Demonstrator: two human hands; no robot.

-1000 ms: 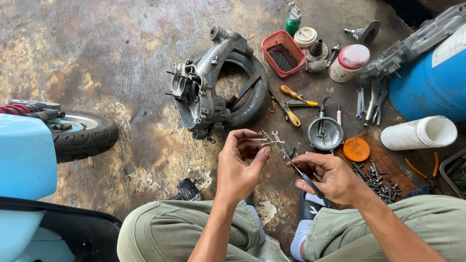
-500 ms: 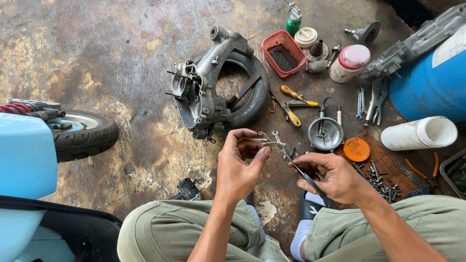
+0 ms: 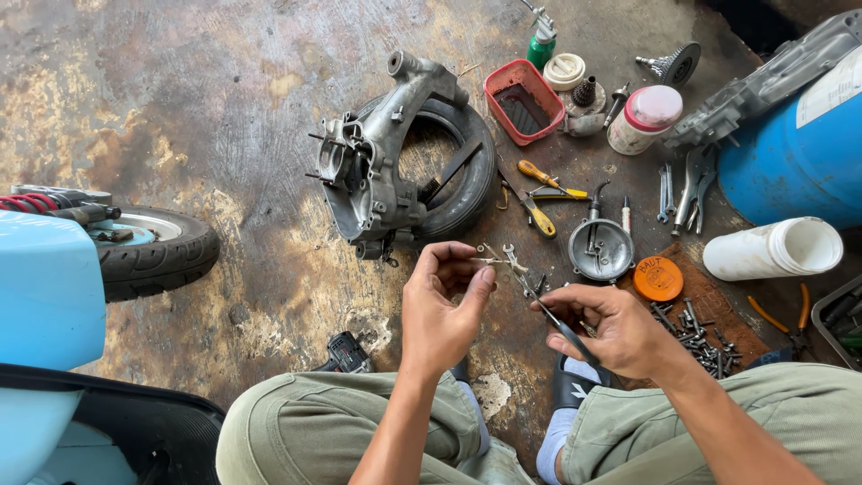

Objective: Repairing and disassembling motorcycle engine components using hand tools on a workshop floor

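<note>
- The left hand (image 3: 440, 310) is raised palm-up, its fingertips pinched narrow on one small metal part (image 3: 492, 261), thin and pale; its exact shape is too small to tell.
- The right hand (image 3: 615, 328) is closed around one slim dark-handled tool (image 3: 549, 314), whose metal tip reaches up to the small metal part between the two hands.
- Both hands hover above the stained concrete floor (image 3: 206, 117), over the person's two knees in olive trousers.
- Just beyond the fingers lies one grey engine casing (image 3: 373, 175), resting on one black tyre (image 3: 462, 171).
- To the right of the tool sit one round metal cover (image 3: 600, 249), one orange lid (image 3: 657, 278) and a loose heap of dark bolts (image 3: 696, 332), too many to count.
- Two yellow-handled tools (image 3: 543, 193) lie crossed near the tyre.
- Farther out stand one red tray (image 3: 523, 101), one green spray bottle (image 3: 540, 43), one jar with a pink lid (image 3: 645, 119), one white tube (image 3: 772, 249) on its side and one blue drum (image 3: 799, 153).
- At far left, one second wheel (image 3: 157, 251) sits beside a pale blue scooter body (image 3: 45, 296).
</note>
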